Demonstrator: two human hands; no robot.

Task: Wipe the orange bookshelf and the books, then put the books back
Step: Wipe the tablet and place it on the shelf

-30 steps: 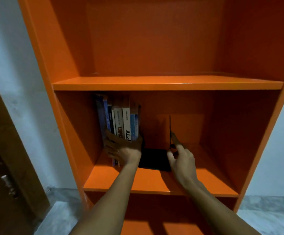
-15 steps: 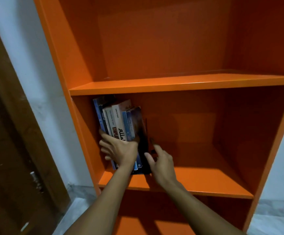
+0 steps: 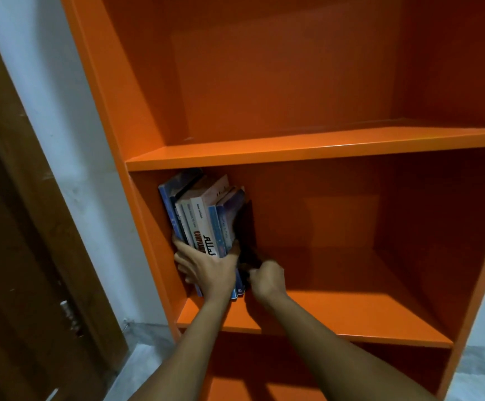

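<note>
Several books stand leaning in a row at the left end of the middle shelf of the orange bookshelf. My left hand spans the lower spines, fingers round the left side of the row and thumb on its right side. A thin black bookend stands upright against the right end of the row. My right hand is curled at the foot of the bookend and grips its base. The base itself is mostly hidden by that hand.
The upper shelf holds nothing, and so does the right part of the middle shelf. A brown wooden door and a white wall stand left of the bookshelf. Grey floor shows below.
The row of books and the bookend have slid left against the shelf's side wall. My right hand moved left with the bookend and closed on its base. The view shifted right.
</note>
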